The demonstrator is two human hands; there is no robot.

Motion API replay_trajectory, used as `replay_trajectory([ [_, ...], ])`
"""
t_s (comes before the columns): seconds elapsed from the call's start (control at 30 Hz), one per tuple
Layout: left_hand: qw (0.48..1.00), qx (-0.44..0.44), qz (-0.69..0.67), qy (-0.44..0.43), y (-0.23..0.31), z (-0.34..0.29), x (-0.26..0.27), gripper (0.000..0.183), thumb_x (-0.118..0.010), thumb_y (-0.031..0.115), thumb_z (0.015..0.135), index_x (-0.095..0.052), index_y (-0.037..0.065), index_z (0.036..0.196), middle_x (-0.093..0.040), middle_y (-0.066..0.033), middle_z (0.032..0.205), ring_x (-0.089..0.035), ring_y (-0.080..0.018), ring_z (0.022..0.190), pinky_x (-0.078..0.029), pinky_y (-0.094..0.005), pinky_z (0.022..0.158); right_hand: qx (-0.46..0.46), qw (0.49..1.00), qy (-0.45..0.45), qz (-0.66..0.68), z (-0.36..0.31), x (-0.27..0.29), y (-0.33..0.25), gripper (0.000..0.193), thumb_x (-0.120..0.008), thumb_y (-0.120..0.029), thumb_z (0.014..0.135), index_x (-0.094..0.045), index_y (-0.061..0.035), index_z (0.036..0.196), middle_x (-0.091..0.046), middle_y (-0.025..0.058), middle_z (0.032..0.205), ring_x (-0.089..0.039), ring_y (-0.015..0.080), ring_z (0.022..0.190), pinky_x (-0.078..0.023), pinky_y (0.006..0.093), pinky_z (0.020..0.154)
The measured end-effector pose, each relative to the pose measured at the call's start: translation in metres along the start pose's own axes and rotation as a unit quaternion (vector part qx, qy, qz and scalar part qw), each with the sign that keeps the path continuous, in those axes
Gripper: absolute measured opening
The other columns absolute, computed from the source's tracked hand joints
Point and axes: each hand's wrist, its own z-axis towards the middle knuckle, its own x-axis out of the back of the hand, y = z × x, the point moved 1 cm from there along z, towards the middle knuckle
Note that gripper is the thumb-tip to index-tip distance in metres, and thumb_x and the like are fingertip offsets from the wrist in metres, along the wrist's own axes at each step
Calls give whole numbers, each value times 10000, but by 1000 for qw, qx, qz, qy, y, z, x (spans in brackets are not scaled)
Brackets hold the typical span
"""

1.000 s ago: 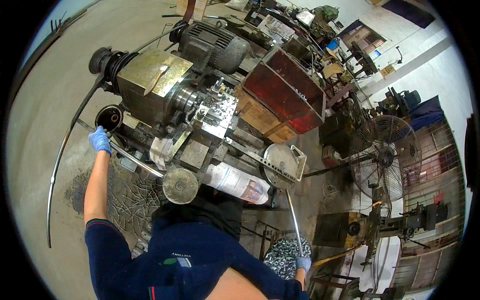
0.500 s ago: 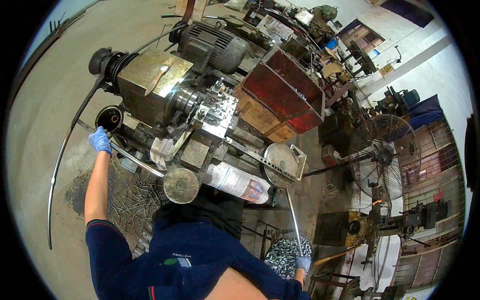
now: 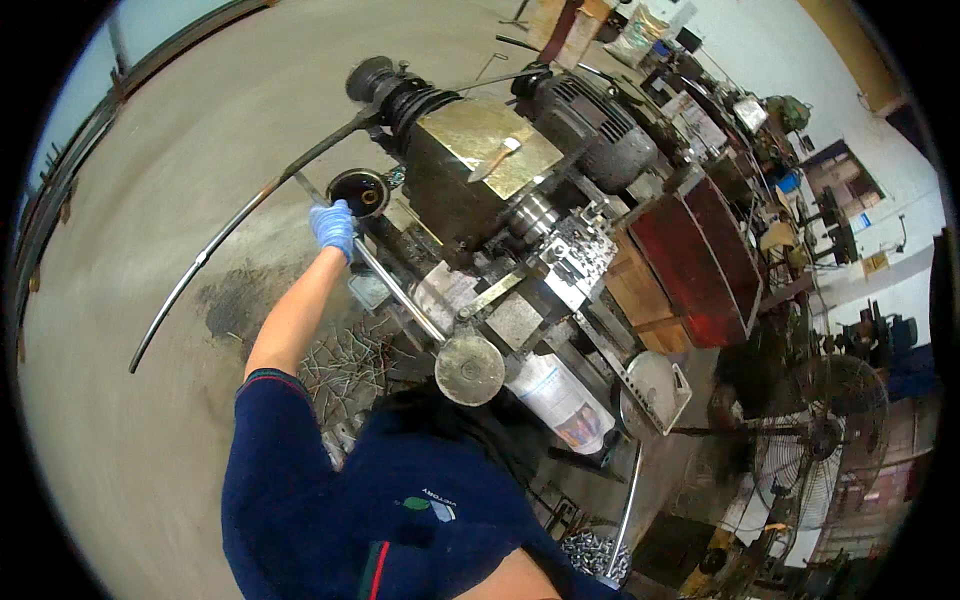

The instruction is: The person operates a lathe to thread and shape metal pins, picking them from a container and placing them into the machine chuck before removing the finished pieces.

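My left hand (image 3: 333, 228), in a blue glove, is closed around a long metal lever (image 3: 400, 293) beside a dark round cup (image 3: 359, 193). The lever slants down to a round metal disc (image 3: 469, 369) in front of my body. At the lower edge only a sliver of my gloved right hand (image 3: 607, 581) shows, at the lower end of a shiny rod (image 3: 629, 492); its fingers are mostly hidden. Near it stands a container of small metal parts (image 3: 590, 553). Ahead is a greasy machine (image 3: 485, 160) with a spindle (image 3: 533, 217) and a chip-covered block (image 3: 578, 262).
A wooden-handled brush (image 3: 495, 160) lies on the machine's top. Behind are an electric motor (image 3: 595, 130) and a red-sided box (image 3: 695, 262). A large fan (image 3: 825, 438) stands at right. Thin metal rods (image 3: 345, 375) and dark shavings (image 3: 240, 300) lie on the floor.
The whole view has swung left, so the machine sits farther right. My left hand stays on the lever. My right hand has slipped mostly out of the lower edge.
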Motion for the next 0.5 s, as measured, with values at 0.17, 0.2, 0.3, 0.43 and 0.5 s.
replay_trajectory([
  [0.17,997,-22,70,18,-14,15,-4,296,-588,192,669,-556,-88,762,-592,-256,703,-590,-376,672,-448,-442,624,9,1000,1,0,5,-1,-16,364,-637,-318,626,-651,9,785,-628,238,818,-618,362,818,-499,436,712],
  [0.2,998,-15,66,4,-5,7,-8,303,-588,192,670,-555,-90,777,-591,-256,708,-591,-374,679,-449,-441,627,5,1000,5,-2,4,1,-15,364,-638,-317,625,-650,9,787,-628,238,820,-618,362,821,-498,436,714],
  [0.3,998,-22,49,29,-28,24,-7,295,-583,188,673,-551,-85,779,-586,-236,686,-587,-342,638,-453,-429,602,16,1000,5,-3,9,2,-22,365,-640,-312,622,-648,10,795,-628,238,826,-615,362,831,-496,434,721],
  [0.43,999,-14,31,15,-28,25,-10,273,-582,189,671,-538,-64,765,-580,-198,642,-570,-282,554,-451,-410,541,7,1000,0,-1,7,3,-20,368,-642,-306,619,-646,11,805,-627,237,835,-612,362,843,-493,432,731],
  [0.5,997,23,-58,-40,5,-12,-16,172,-571,145,698,-489,-4,724,-534,-111,563,-507,-183,472,-398,-357,420,-15,1000,-5,1,-1,3,-11,369,-644,-303,617,-645,11,811,-627,237,839,-610,361,849,-492,432,735],
])
